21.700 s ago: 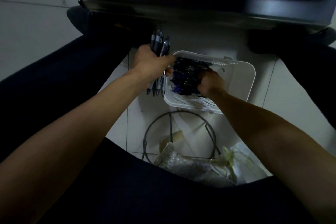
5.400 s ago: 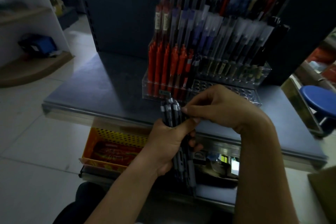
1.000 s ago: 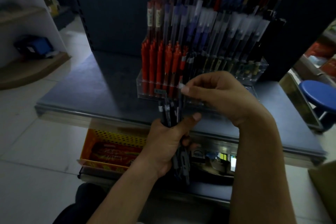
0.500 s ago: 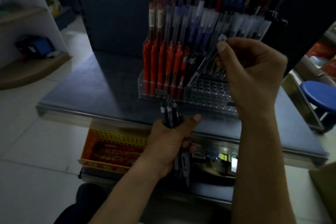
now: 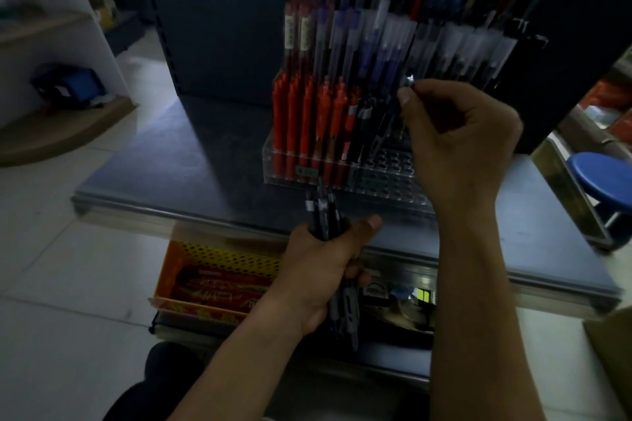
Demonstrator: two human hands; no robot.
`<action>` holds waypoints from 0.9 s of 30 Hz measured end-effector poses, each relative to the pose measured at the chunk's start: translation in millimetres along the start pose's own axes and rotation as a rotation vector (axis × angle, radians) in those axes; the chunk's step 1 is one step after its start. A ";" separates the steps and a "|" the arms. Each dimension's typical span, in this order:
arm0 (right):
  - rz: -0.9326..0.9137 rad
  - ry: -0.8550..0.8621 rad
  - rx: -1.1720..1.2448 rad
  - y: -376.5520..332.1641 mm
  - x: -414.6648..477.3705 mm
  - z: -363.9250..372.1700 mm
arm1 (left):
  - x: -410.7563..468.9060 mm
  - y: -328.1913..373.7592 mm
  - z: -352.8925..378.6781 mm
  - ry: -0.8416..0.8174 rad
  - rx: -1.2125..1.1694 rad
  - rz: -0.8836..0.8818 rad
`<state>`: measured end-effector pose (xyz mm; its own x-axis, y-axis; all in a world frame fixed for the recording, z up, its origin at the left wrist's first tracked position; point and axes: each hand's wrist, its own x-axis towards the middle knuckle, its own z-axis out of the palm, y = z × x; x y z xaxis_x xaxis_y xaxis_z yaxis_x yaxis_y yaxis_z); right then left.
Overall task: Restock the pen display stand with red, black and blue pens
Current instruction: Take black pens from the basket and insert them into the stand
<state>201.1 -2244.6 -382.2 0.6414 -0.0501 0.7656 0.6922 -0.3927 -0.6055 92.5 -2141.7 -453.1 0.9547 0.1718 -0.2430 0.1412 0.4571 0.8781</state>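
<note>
A clear tiered pen display stand [image 5: 383, 178] sits on a grey shelf, its front row holding red pens [image 5: 307, 120] at the left and a few black pens [image 5: 362, 133] beside them, with open holes to the right. My left hand [image 5: 325, 263] grips a bundle of dark pens [image 5: 323, 212] upright below the shelf edge. My right hand [image 5: 455, 133] pinches one dark pen [image 5: 390, 126] by its top, its tip slanting down into the front row next to the black pens.
The grey shelf [image 5: 191, 161] juts toward me with a metal front edge. An orange perforated basket [image 5: 219, 270] sits on the level below. A blue stool [image 5: 605, 178] stands at the right. Higher tiers hold blue and black capped pens [image 5: 393, 44].
My right hand drew one pen out of the bundle, lifted it over the stand and has now lowered it toward the front-row holes. My left hand has stayed put with the bundle.
</note>
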 end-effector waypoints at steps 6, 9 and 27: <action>0.097 -0.143 -0.058 15.5 -8.8 9.5 | -0.8 1.3 -0.5 -0.021 0.024 0.013; 0.148 -0.162 -0.043 16.9 -8.7 10.1 | -1.9 1.8 -0.3 -0.020 0.012 0.011; 0.592 -0.558 0.052 4.9 -2.7 -11.9 | -5.2 5.2 3.0 -0.031 0.005 0.007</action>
<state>198.8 -2257.3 -384.7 0.9668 0.2342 0.1023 0.1920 -0.4010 -0.8957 89.1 -2142.8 -446.0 0.9632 0.1483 -0.2241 0.1356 0.4517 0.8818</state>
